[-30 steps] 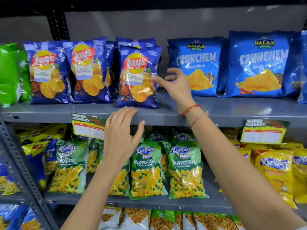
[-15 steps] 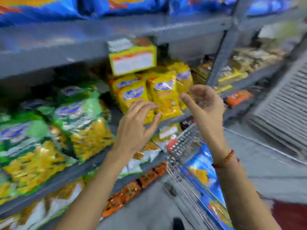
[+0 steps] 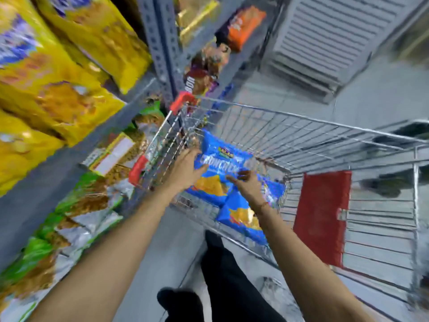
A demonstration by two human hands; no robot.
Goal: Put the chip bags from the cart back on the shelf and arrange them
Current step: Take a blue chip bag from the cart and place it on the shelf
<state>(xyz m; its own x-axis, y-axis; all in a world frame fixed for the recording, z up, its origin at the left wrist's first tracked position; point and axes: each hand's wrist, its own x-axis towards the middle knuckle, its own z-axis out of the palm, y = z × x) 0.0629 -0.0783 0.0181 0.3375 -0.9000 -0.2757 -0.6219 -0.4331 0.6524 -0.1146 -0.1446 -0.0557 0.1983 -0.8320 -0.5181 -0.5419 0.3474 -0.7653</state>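
The view is blurred by motion. A wire shopping cart [image 3: 301,126] stands beside the shelf and holds blue chip bags. The top blue bag [image 3: 220,163] lies flat in the basket, and a second blue bag [image 3: 241,217] lies nearer to me. My left hand [image 3: 185,168] reaches into the cart with fingers spread, touching the top bag's left edge. My right hand [image 3: 246,184] rests on the same bag's right side, fingers bent; I cannot tell if it grips. The shelf [image 3: 76,147] runs along the left.
Yellow snack bags [image 3: 46,73] fill the upper shelf and green and silver bags [image 3: 76,205] the lower one. A grey upright post [image 3: 160,43] stands by the cart. A red flap [image 3: 322,217] hangs in the cart's rear. My dark trouser leg [image 3: 222,263] is below.
My view swung from the upper shelf down and right to the cart. Both hands dropped from the shelf front into the cart and onto the top blue bag.
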